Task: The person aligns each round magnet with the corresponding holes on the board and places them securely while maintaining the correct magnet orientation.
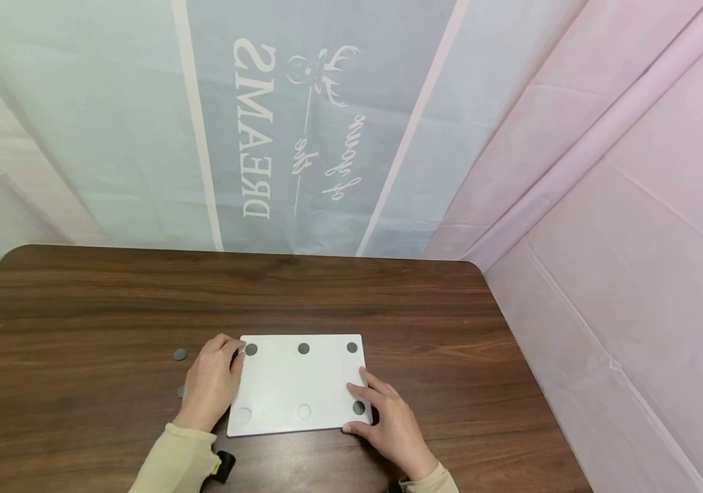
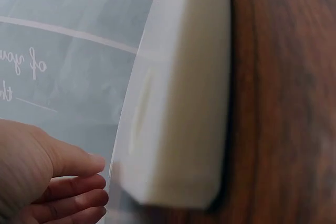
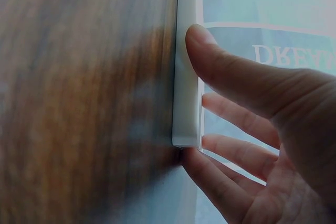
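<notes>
A flat white board lies on the table. Dark round discs sit along its far edge: one at the left corner, one in the middle, one at the right corner. Another dark disc is at the near right corner. Two pale round recesses show at the near left and near middle. My left hand has its fingertips at the far left corner, beside the disc there. My right hand holds the near right corner, thumb against the front edge.
Left of the board lie two loose grey discs, one farther back and one partly hidden by my left hand. The brown wooden table ends at a printed cloth backdrop. A pale pink cloth hangs on the right.
</notes>
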Motion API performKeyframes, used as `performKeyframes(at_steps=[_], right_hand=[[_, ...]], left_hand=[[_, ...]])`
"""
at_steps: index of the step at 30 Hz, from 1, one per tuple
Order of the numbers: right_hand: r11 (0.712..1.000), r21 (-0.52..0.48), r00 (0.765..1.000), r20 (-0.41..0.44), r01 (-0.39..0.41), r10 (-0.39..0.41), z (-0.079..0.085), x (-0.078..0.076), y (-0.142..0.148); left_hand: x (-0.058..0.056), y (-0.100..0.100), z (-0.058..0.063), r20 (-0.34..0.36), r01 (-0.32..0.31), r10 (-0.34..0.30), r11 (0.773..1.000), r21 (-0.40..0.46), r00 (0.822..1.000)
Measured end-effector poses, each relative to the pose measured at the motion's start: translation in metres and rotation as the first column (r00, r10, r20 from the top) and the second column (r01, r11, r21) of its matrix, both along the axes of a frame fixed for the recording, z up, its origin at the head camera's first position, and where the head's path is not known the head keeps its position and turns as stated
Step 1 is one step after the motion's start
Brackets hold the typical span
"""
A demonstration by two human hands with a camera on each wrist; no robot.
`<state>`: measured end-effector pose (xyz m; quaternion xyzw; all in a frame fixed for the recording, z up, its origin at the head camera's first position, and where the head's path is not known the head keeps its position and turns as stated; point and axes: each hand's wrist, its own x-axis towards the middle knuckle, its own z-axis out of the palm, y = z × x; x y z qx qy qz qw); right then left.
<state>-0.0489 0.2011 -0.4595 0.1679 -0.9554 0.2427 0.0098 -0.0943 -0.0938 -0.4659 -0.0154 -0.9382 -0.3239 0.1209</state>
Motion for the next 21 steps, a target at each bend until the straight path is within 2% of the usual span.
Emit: performKeyframes(at_steps=[4, 12, 15, 21], right_hand=[[1.000, 0.000, 1.000, 0.002, 0.000, 0.000, 0.000, 0.000, 0.000], [1.000, 0.004, 1.000, 0.005, 0.001, -0.001, 0.000, 0.000, 0.000], [1.000, 0.006, 1.000, 0.002, 0.000, 0.000, 0.000, 0.000, 0.000], [1.000, -0.003, 1.000, 0.011, 0.009, -0.009, 0.000, 0.000, 0.000]], left_hand=[[0.002, -0.005, 0.000, -0.008, -0.018, 0.018, 1.000, -0.011, 1.000], [0.005, -0.011, 0.000, 0.025, -0.020, 0.020, 0.999, -0.026, 0.999], [0.007, -0.012, -0.001, 0.001, -0.028, 0.028, 0.999, -0.034, 1.000], [0.007, -0.017, -0.004, -0.103, -0.057, 0.052, 0.997, -0.044, 0.993]])
